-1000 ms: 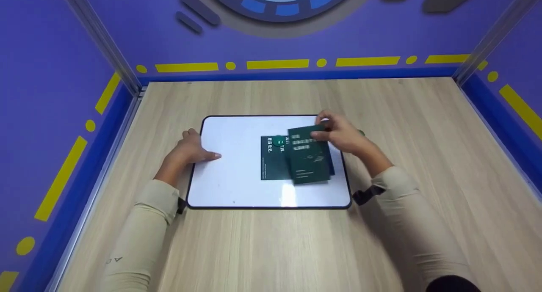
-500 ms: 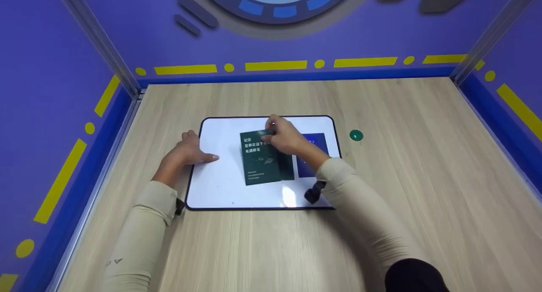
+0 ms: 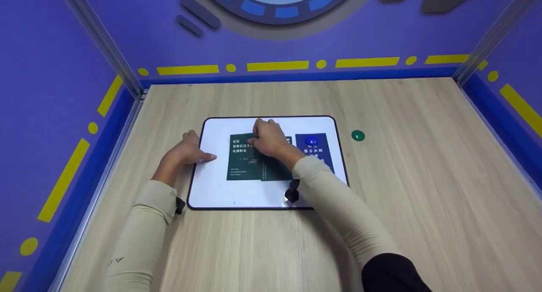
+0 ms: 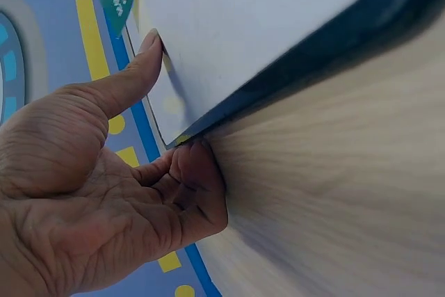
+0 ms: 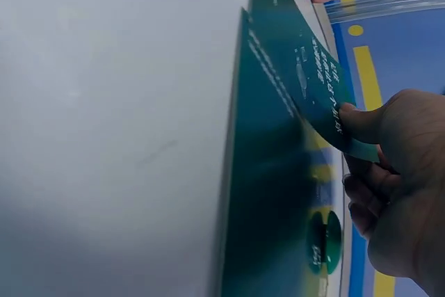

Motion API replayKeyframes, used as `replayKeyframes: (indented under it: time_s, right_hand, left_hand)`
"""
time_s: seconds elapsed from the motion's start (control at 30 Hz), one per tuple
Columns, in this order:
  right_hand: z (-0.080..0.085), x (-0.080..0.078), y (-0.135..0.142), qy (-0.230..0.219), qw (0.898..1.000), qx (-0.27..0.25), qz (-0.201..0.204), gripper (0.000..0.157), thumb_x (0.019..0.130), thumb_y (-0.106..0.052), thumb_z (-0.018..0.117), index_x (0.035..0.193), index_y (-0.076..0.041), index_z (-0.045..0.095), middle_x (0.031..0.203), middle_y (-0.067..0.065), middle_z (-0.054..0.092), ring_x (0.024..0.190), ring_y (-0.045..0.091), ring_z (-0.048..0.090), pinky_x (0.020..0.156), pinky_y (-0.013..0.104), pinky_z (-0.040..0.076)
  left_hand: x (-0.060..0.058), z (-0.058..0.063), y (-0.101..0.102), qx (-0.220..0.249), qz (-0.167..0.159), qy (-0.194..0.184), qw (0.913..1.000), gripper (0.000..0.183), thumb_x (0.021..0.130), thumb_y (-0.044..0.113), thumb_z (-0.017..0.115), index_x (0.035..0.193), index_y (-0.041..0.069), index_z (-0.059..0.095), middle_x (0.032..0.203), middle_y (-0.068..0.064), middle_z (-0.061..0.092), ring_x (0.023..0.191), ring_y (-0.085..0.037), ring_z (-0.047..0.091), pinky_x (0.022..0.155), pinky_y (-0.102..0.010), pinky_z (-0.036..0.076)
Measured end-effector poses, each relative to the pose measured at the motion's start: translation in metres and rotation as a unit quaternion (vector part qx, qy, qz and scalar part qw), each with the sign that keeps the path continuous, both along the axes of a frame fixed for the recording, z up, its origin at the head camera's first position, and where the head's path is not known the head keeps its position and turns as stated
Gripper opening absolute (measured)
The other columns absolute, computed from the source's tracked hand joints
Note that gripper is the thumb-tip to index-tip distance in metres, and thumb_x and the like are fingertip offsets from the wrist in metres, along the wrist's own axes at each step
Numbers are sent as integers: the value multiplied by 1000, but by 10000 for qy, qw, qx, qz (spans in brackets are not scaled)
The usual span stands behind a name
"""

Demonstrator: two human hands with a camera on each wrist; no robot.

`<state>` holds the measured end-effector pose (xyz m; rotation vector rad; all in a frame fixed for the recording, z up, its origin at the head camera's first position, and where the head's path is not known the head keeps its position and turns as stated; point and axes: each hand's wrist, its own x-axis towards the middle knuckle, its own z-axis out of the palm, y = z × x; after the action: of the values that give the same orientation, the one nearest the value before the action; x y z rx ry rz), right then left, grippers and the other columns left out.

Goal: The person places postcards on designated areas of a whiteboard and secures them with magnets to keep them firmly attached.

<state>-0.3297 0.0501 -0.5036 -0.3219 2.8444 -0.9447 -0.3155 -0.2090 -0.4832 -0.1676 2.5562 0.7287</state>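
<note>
A white magnetic whiteboard (image 3: 211, 190) with a black rim lies on the table. My left hand (image 3: 185, 151) holds its left edge, thumb over the white face and fingers curled at the rim, as the left wrist view shows. My right hand (image 3: 272, 140) pinches the top right corner of a dark green card (image 3: 241, 167) printed with white characters. In the right wrist view this card bends up at the pinched end. It partly overlaps a second green card (image 3: 277, 170), which bears a green round magnet (image 5: 334, 241), hidden by my hand in the head view.
On the board's right side lies a blue card (image 3: 325, 152) under a blue round magnet (image 3: 311, 141). Another green round magnet (image 3: 358, 135) sits on the wooden table (image 3: 402, 156) beyond the right rim. Purple panels (image 3: 271, 46) enclose the table's back and sides.
My right hand has carried the green card leftward from above the blue card and lowered it beside the second green card. The blue card has come into view. My left hand stays at the rim.
</note>
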Motion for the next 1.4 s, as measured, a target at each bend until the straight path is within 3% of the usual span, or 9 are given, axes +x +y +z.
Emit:
replayKeyframes:
  time_s: [0.23, 0.73, 1.03, 1.4]
  right_hand:
    - [-5, -5, -13, 229, 9986, 465, 55, 30, 102, -34, 74, 120, -12, 66, 111, 4, 68, 109, 23, 56, 100, 40, 50]
    - [0, -5, -23, 283, 9922, 1210, 135, 36, 104, -40, 71, 125, -12, 66, 124, 7, 66, 122, 27, 55, 113, 44, 43]
    - [1, -5, -23, 379, 9906, 1307, 138, 38, 103, -42, 71, 126, -12, 67, 125, 8, 66, 122, 27, 56, 113, 45, 44]
    - [4, -7, -18, 524, 9931, 1047, 26, 39, 104, -46, 69, 122, -12, 72, 116, 6, 72, 112, 25, 59, 107, 42, 48]
  left_hand:
    - [-4, 3, 1, -46, -29, -120, 9999, 118, 96, 37, 80, 168, -5, -4, 176, -31, 10, 160, -51, 27, 132, -63, 23]
    - [-5, 3, -2, 0, -7, -293, 9996, 121, 98, 38, 78, 168, -3, -12, 179, -29, -2, 165, -50, 14, 134, -62, 16]
    - [-3, 4, -3, 72, -8, -257, 9996, 121, 97, 38, 79, 168, -3, -10, 179, -28, -1, 165, -50, 15, 134, -62, 16]
    - [-4, 6, -1, 32, 52, -269, 9996, 120, 97, 34, 80, 168, -4, -8, 178, -29, 4, 165, -49, 17, 134, -60, 18]
